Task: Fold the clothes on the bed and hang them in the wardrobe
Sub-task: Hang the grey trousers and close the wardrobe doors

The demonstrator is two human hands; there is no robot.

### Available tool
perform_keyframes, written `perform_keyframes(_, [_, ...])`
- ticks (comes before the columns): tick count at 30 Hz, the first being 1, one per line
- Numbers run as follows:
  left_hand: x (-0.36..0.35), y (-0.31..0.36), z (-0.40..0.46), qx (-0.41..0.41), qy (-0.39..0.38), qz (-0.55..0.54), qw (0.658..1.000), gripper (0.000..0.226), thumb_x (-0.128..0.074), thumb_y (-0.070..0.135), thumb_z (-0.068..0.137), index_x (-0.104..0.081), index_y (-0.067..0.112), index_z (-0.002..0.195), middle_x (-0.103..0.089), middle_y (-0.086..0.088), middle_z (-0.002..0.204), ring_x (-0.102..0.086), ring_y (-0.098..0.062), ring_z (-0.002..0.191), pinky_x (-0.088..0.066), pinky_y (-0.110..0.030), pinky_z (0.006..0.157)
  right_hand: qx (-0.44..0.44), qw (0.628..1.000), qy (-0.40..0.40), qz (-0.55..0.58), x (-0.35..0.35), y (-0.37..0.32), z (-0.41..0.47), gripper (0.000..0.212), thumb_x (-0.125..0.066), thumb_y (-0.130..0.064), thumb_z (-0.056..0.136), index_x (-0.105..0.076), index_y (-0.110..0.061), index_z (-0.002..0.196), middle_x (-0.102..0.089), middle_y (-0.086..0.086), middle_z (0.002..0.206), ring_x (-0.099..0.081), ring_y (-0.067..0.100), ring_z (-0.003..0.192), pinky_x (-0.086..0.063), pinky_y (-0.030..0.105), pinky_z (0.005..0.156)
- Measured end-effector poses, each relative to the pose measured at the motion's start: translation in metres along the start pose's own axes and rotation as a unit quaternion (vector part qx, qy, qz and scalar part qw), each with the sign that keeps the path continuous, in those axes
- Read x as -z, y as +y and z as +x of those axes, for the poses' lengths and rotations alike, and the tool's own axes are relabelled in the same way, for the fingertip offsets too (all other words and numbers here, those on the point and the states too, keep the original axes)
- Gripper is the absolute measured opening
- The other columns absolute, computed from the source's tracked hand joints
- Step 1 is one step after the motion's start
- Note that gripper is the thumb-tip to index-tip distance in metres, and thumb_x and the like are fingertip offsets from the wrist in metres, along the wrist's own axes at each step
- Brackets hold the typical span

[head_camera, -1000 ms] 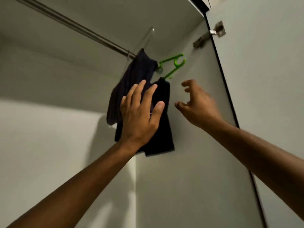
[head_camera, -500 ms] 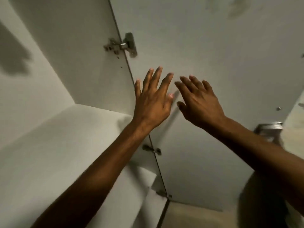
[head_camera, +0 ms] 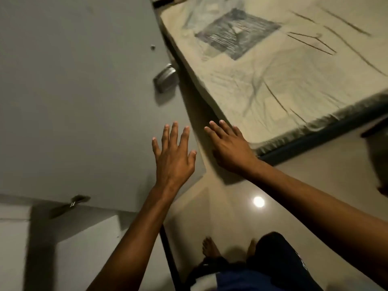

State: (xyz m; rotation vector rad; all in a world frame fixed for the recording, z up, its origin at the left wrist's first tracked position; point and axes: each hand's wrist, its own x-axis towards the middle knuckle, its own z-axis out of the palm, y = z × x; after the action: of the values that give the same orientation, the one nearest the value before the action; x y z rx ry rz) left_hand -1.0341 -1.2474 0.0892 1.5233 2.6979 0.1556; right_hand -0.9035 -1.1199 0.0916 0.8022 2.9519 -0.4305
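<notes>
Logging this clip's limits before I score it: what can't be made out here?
- Wardrobe interior: outside the head view; only the wardrobe door shows.
- Folded garment on the bed: motion blur hides its type.
- Wire hangers: smeared, count unclear.
- Dark object: cut by the right edge.

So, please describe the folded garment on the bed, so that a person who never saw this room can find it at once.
Start from the bed with the pale, creased sheet, at the upper right beside the open wardrobe door. Near its far end lies the folded garment, a flat dark grey square. The thin wire hangers to its right are mere outlines; it is the only solid dark patch on the sheet.
</notes>
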Motion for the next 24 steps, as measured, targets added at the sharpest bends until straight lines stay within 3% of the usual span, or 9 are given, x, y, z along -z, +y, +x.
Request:
perform_keyframes(10, [-0.085, 0.255, 0.071, -0.232, -0.123, 0.003, 0.965, 0.067, -0.048, 0.040, 0.099, -0.020, 0.025, 0.158, -0.005, -0.005, 0.168, 0.003, -0.025, 0.154, -0.006, -0.060, 0.120, -0.261, 0.963, 0.005, 0.071, -0.023, 0.222, -0.117, 0.069, -0.051, -0.025, 0.100, -0.014, -0.019, 0.157, -0.009, 0.006, 0.166, -0.006, 0.029, 0.153, -0.010, 0.051, 0.121])
perform_keyframes(18, [-0.101, 0.471, 0.144, -0.308, -0.135, -0.038, 0.941, 0.065, -0.043, 0.043, 0.102, -0.017, 0.026, 0.158, -0.005, -0.004, 0.168, 0.003, -0.024, 0.154, -0.007, -0.056, 0.122, -0.405, 0.911, 0.059, 0.056, 0.031, 0.424, -0.194, 0.063, -0.044, -0.026, 0.103, -0.014, -0.018, 0.157, -0.012, 0.006, 0.166, -0.011, 0.029, 0.152, -0.015, 0.050, 0.121])
perform_keyframes(24, [-0.110, 0.575, 0.215, -0.315, -0.123, -0.069, 0.939, 0.062, -0.044, 0.041, 0.102, -0.020, 0.026, 0.157, -0.007, -0.003, 0.168, 0.001, -0.024, 0.154, -0.009, -0.055, 0.122, -0.439, 0.893, 0.088, 0.047, 0.075, 0.542, -0.192, 0.061, -0.043, -0.027, 0.103, -0.017, -0.017, 0.157, -0.015, 0.006, 0.165, -0.011, 0.028, 0.152, -0.016, 0.051, 0.121])
